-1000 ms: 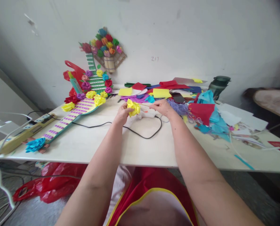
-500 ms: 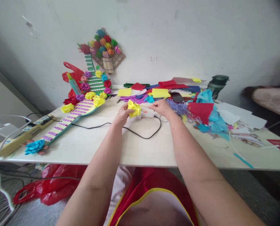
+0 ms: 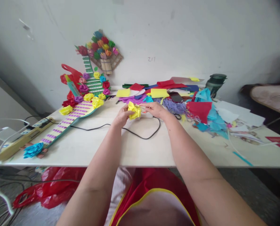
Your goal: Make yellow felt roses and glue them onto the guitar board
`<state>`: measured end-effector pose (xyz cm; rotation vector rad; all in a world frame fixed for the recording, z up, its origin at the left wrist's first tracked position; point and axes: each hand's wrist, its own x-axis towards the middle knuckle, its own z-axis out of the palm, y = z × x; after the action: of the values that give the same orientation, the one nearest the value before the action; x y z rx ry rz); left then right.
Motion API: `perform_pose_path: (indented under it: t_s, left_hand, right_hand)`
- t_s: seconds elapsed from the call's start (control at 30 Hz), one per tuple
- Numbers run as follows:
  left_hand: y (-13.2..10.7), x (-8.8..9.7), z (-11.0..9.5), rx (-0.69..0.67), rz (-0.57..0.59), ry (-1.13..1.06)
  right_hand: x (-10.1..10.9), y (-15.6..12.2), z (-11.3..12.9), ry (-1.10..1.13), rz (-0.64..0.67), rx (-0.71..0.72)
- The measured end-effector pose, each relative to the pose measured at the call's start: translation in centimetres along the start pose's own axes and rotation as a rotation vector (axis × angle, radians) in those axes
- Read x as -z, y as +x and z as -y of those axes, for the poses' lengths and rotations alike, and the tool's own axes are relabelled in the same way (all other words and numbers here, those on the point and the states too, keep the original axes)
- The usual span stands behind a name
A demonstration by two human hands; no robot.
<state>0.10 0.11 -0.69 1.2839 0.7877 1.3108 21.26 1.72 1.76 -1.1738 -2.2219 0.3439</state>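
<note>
Your left hand (image 3: 122,116), fingers clamped on a yellow flower (image 3: 135,110), your right hand (image 3: 156,110), fingertips pinched on a thin strand (image 3: 141,107) (too fine to identify) beside the flower, purple yarn (image 3: 176,107) right of those fingertips, black cord (image 3: 144,138) nearer you.

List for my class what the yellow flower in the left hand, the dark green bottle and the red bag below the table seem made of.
Yellow flower: probably matte crepe paper, judging by its crumpled, ruffled folds.
Dark green bottle: perhaps smooth plastic; its body looks somewhat see-through.
Red bag: likely thin, glossy plastic film, with bright highlights along its creases.
</note>
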Motion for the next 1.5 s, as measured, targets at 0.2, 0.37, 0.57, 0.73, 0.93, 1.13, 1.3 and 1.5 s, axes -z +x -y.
perform_pose_path:
  t_s: [0.2,0.37,0.57,0.73,0.93,1.13,1.3,1.5]
  left_hand:
    - [0.0,0.0,0.0,0.022,0.032,-0.009]
    - [-0.2,0.0,-0.2,0.030,0.038,-0.024]
    - [0.1,0.0,-0.1,0.089,-0.117,-0.128]
    - [0.5,0.2,0.3,0.136,-0.188,-0.093]
    - [0.2,0.1,0.1,0.078,-0.131,-0.016]
    - [0.1,0.3,0.0,0.102,-0.083,0.011]
    - [0.2,0.1,-0.1,0.117,-0.100,-0.045]
    - [1.0,0.9,0.2,0.164,-0.196,-0.056]
  right_hand:
    - [-0.1,0.0,0.1,0.020,0.005,0.025]
    - [-0.2,-0.1,0.3,0.018,-0.035,0.029]
    - [-0.7,0.3,0.2,0.005,-0.008,0.073]
    - [-1.2,0.4,0.2,-0.008,0.018,0.101]
    - [-1.2,0.4,0.6,0.000,0.037,0.133]
    - [-1.2,0.4,1.1,-0.022,0.046,0.122]
    - [-1.1,0.3,1.4,-0.031,0.040,0.134]
    - [-1.0,0.2,1.7,-0.063,0.050,0.123]
